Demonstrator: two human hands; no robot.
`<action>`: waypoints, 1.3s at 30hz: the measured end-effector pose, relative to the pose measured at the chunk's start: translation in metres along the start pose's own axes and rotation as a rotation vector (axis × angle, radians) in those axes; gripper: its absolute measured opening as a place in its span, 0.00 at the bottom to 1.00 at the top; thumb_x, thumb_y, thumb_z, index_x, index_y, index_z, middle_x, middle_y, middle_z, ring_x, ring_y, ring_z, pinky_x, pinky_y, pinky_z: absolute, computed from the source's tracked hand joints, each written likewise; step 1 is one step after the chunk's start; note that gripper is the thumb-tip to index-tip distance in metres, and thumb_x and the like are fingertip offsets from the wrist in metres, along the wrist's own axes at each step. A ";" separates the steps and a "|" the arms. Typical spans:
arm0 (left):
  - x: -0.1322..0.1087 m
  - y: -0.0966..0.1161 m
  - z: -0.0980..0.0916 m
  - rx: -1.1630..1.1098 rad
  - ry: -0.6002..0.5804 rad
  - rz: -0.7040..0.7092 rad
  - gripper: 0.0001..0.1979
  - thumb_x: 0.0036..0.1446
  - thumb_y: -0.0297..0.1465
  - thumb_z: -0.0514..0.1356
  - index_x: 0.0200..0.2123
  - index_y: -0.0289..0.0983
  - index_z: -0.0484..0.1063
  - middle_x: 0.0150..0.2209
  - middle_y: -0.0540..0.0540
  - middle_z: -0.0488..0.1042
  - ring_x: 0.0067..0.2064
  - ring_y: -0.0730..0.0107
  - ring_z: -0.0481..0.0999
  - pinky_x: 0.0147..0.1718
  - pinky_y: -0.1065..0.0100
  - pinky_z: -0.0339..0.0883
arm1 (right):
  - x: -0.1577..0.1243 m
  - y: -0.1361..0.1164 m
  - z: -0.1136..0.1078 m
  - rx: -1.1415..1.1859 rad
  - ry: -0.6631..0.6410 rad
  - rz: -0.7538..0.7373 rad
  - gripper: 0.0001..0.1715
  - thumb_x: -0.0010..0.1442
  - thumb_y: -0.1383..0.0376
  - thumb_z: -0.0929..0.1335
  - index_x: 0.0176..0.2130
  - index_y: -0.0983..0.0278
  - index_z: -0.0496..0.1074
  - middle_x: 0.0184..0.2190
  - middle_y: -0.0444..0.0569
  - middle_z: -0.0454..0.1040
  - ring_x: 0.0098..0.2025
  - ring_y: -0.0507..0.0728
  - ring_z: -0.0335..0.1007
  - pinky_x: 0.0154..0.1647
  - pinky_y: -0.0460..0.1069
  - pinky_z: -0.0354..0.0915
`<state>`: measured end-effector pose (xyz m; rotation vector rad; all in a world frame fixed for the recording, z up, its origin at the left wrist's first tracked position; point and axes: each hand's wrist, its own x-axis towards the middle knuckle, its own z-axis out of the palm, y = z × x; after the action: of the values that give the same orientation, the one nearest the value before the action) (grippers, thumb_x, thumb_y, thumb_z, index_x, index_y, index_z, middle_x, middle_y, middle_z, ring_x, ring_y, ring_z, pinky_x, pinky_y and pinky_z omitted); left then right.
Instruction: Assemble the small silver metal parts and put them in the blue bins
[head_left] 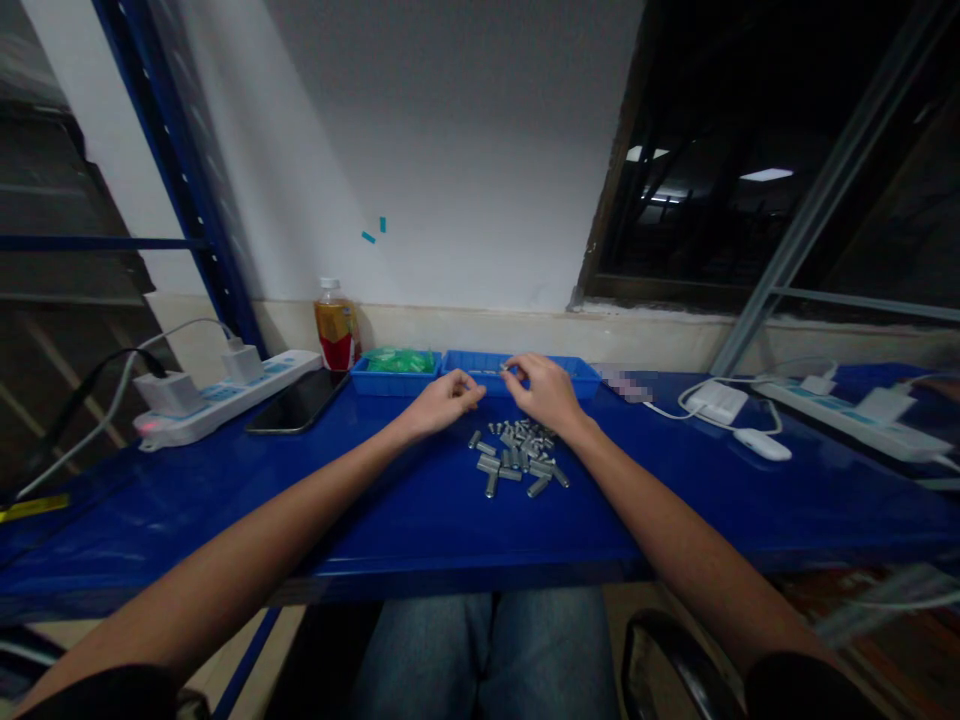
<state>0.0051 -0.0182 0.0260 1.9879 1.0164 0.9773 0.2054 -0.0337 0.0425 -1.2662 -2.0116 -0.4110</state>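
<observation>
My left hand is closed in front of the blue trays, thumb and fingers pressed together; whatever they hold is too small to make out. Close by on the right, my right hand pinches thumb against fingers at the near edge of the longer blue tray. Something small may sit at its fingertips, but I cannot tell what. Below both hands lies a loose pile of small silver metal cylinders, with smaller screw-like metal pieces at its far side. A few small pieces show inside the longer tray, partly hidden by the right hand.
A second blue tray holds green plastic packets. Left of it stand a drink bottle, a phone and a power strip. White chargers with cables and another power strip lie right on the blue table.
</observation>
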 end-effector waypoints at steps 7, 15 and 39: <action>-0.012 0.002 -0.012 0.570 -0.319 0.072 0.10 0.43 0.39 0.66 0.25 0.40 0.74 0.25 0.49 0.74 0.26 0.70 0.70 0.23 0.72 0.54 | -0.003 0.066 -0.010 -0.293 -0.027 0.381 0.17 0.61 0.59 0.64 0.45 0.68 0.72 0.37 0.57 0.75 0.42 0.61 0.69 0.42 0.52 0.60; 0.002 -0.009 -0.015 0.425 -0.148 0.131 0.11 0.53 0.37 0.56 0.29 0.37 0.73 0.28 0.47 0.75 0.30 0.68 0.70 0.30 0.70 0.58 | -0.008 -0.014 0.012 0.130 -0.255 -0.159 0.13 0.60 0.60 0.66 0.43 0.64 0.71 0.34 0.48 0.73 0.38 0.55 0.67 0.39 0.48 0.59; -0.003 -0.007 -0.011 0.430 -0.189 0.204 0.16 0.61 0.39 0.48 0.28 0.37 0.68 0.27 0.47 0.70 0.31 0.66 0.68 0.34 0.68 0.60 | -0.007 -0.016 0.009 0.219 -0.314 -0.181 0.13 0.59 0.60 0.67 0.43 0.63 0.69 0.33 0.46 0.72 0.36 0.54 0.67 0.38 0.48 0.59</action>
<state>-0.0075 -0.0154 0.0249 2.5256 0.9918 0.6941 0.1895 -0.0399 0.0327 -1.0682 -2.3724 -0.0719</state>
